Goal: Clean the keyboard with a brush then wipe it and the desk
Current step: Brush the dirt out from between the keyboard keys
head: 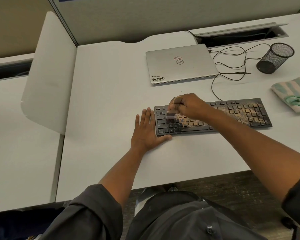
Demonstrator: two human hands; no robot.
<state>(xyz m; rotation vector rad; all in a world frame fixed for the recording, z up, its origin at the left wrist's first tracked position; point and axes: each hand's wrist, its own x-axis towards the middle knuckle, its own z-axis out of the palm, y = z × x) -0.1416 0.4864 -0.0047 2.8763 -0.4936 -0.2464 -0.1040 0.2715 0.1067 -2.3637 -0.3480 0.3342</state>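
My left hand [145, 130] lies flat on the bench [102, 101], fingers straight, thumb against the near left corner of the dusty black keyboard [213, 116]. My right hand [189, 105] grips the brush [171, 113], bristles down on the left keys. Far right lies a striped cloth [293, 93].

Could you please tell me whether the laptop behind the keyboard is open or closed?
Closed. The laptop lies flat on the desk with its silver lid down, logo and stickers facing up; no screen or keys show.
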